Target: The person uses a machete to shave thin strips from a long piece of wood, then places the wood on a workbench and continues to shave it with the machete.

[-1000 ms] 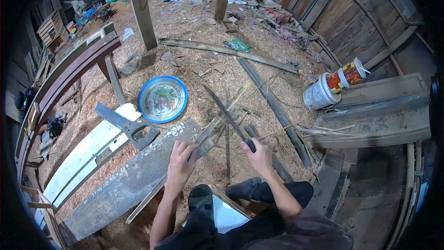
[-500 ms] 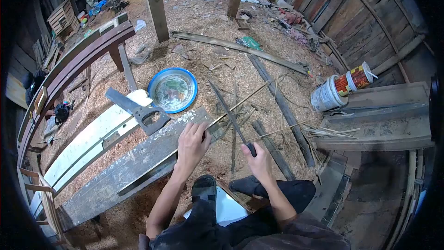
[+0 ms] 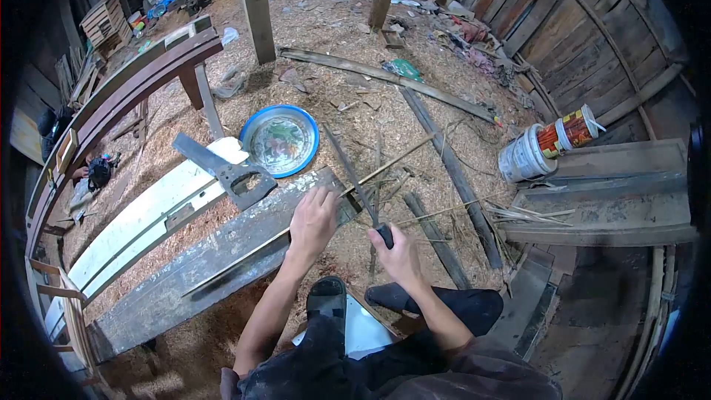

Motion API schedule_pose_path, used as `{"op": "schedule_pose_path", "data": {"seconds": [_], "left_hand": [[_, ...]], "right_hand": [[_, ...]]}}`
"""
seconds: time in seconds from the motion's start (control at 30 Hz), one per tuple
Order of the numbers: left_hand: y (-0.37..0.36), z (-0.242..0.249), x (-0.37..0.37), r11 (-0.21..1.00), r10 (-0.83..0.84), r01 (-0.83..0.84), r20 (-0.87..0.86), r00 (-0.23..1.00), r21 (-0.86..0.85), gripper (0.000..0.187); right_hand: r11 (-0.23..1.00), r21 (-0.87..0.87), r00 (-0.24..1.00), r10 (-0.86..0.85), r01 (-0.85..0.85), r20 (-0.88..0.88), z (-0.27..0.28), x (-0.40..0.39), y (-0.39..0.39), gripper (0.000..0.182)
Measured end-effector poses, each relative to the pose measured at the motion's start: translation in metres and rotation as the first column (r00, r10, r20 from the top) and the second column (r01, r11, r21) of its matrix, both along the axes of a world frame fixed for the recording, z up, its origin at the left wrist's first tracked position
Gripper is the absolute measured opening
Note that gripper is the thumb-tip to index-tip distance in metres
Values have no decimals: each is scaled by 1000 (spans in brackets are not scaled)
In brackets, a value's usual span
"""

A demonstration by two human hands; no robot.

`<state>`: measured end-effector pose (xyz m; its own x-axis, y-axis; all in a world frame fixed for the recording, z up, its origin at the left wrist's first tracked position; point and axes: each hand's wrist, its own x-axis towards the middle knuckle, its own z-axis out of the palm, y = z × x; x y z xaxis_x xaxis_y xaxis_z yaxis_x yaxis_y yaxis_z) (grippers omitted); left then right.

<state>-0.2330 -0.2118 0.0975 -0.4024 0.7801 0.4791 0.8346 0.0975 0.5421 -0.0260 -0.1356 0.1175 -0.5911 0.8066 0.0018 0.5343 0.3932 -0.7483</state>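
A long thin strip (image 3: 237,261) lies along the dark weathered plank (image 3: 167,289), and my left hand (image 3: 314,224) is closed around it near the plank's right end. Beyond that hand the strip runs on up to the right. My right hand (image 3: 398,252) grips the black handle of a long knife (image 3: 349,170), whose blade points up and to the left and crosses the strip just right of my left hand. A hand saw (image 3: 222,170) rests on the white curved board (image 3: 141,215), next to a blue-rimmed metal basin (image 3: 279,141).
Several thin strips (image 3: 529,215) lie at the right by a wooden bench (image 3: 615,211) with stacked buckets (image 3: 527,154). Long beams (image 3: 452,178) and wood shavings cover the floor. A curved brown frame (image 3: 111,107) stands at the left, and a post (image 3: 256,15) rises behind.
My right hand has moved left and slightly up with the knife, bringing its handle closer to my left hand. My left hand has shifted slightly, still on the strip.
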Motion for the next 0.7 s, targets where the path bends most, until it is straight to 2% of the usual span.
{"op": "schedule_pose_path", "data": {"seconds": [0.03, 0.23, 0.37, 0.43, 0.53, 0.7], "left_hand": [[0, 0, 0, 1000, -12, 12, 5, 1000, -6, 18], [2, -8, -3, 999, 11, -12, -15, 1000, -40, 15], [1, -2, -3, 999, 4, -5, -14, 1000, -33, 13], [1, 0, 0, 1000, 14, -14, -10, 1000, -16, 13], [0, 0, -1, 999, 30, -30, 3, 1000, -24, 16], [2, 4, -5, 999, 33, -34, 32, 999, 28, 16]], "right_hand": [[999, 46, 1000, 5, -6, 20, 1, -4, 1, 60], [996, 69, 999, 50, -50, -4, 27, -11, 0, 62], [994, 86, 998, 62, -62, 4, 19, -8, 2, 63], [998, 56, 993, 21, -28, 113, 10, -12, 6, 62], [996, 91, 999, 16, -18, 28, 6, -13, 3, 62], [999, 46, 999, 14, -12, -45, 13, -13, -2, 64]]}}
